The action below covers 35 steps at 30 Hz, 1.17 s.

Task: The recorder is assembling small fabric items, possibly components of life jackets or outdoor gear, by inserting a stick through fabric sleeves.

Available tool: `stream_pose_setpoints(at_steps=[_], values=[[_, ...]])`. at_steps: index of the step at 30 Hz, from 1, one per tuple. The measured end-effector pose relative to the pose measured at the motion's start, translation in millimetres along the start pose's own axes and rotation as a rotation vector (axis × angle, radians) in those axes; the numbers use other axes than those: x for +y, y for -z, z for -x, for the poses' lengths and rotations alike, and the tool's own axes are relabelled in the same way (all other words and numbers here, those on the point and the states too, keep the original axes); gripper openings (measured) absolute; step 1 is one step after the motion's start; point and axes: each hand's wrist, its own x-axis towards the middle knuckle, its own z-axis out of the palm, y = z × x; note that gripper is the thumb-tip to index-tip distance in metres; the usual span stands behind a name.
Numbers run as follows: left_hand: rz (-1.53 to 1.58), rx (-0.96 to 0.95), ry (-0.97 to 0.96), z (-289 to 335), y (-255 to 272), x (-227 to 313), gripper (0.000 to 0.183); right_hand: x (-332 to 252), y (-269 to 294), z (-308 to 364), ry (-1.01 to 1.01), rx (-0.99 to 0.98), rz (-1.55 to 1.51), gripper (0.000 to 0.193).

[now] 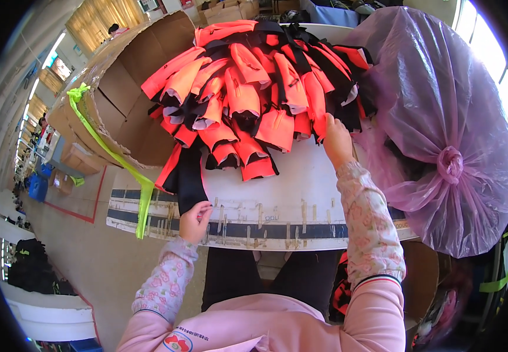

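A large heap of orange-and-black fabric pieces (243, 97) lies on the white tabletop, many of them tube-like with pale insides showing at their ends. At the heap's near left, one black-and-orange fabric piece (192, 179) hangs down toward the table's front. My left hand (194, 223) is closed at its lower end, thumb and fingers pinched together. Farther up and to the right, my right hand (338, 141) grips the end of an orange fabric piece (314, 102) at the heap's right side. Its fingertips are partly hidden against the cloth.
An open cardboard box (104, 105) leans left of the heap, a yellow-green strip (110, 149) tied along its edge. A knotted purple plastic bag (442, 135) bulges at the right. Worn tape covers the table's front edge (260, 232). A blue bin (38, 186) stands on the floor at far left.
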Motion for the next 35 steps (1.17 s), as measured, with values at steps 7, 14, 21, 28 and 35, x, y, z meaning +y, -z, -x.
stream_pose_setpoints(at_steps=[7, 14, 21, 28, 35], values=[[0.662, -0.330, 0.163, 57.2, -60.9, 68.3, 0.028, -66.6, 72.2, 141.6, -0.850, -0.275, -2.060, 0.023], [0.913, -0.513, 0.148, 68.9, -127.5, 116.2, 0.058, -119.1, 91.5, 278.3, -1.244, -0.344, -2.100, 0.024], [0.926, -0.367, 0.343, 65.6, -146.6, 88.4, 0.031, -101.0, 100.6, 286.9, -0.613, -0.207, -1.361, 0.049], [0.854, -0.258, 0.373, 71.5, -144.3, 93.1, 0.025, -104.8, 105.0, 274.8, -0.400, -0.277, -0.894, 0.027], [0.768, -0.129, 0.276, 66.9, -138.6, 88.8, 0.026, -112.0, 95.8, 275.2, -0.514, -0.267, -0.969, 0.025]])
